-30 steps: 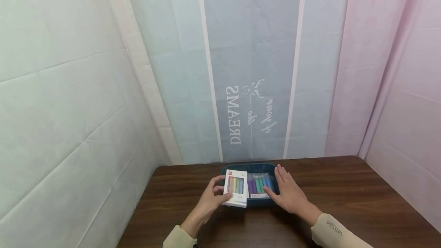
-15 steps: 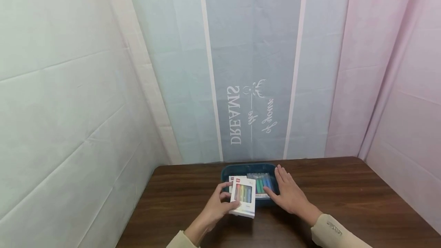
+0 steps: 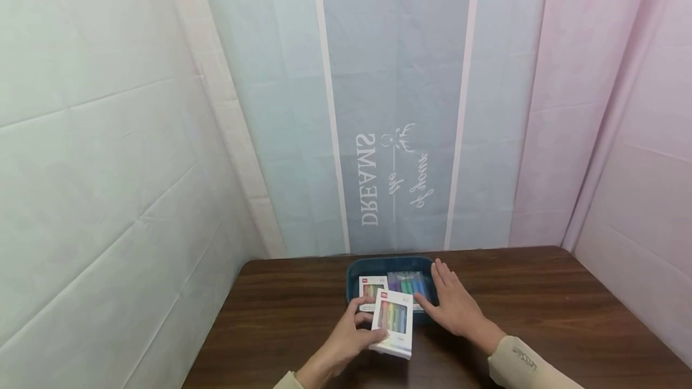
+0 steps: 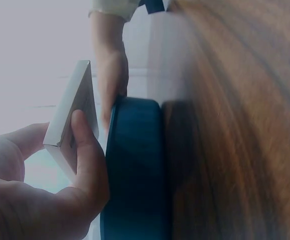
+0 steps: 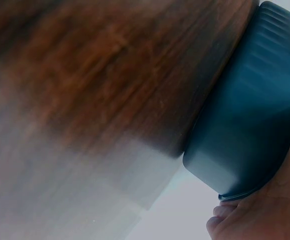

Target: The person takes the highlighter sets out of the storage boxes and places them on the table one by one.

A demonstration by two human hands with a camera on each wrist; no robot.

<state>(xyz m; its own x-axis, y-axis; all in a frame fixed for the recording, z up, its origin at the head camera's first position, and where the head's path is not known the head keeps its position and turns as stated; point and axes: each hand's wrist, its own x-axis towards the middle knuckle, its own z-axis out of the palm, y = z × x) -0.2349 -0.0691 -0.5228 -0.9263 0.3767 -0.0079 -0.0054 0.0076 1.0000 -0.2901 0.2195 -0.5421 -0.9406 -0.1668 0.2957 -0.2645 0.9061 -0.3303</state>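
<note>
My left hand (image 3: 343, 336) grips a white windowed box (image 3: 400, 343) with a row of coloured pens showing, thumb on its front. The box tilts over the near edge of a dark blue plastic basket (image 3: 373, 261). In the left wrist view, the box (image 4: 67, 107) stands off to one side of the basket wall (image 4: 137, 165). Inside the basket lie a similar white box (image 3: 369, 281), partly covered, and a clear pack (image 3: 408, 281) of purple, green and blue pens. My right hand (image 3: 456, 305) rests on the basket's right rim, fingers straight.
The basket stands at the back of a dark wood-grain table (image 3: 270, 317). Right behind it hangs a pale blue printed cloth (image 3: 400, 77). Cloth walls flank the table on the left (image 3: 108, 197) and right (image 3: 638, 227).
My left hand has carried the white box right and toward me, from over the basket's left part past its near edge, uncovering the second white box. My right hand has stayed put.
</note>
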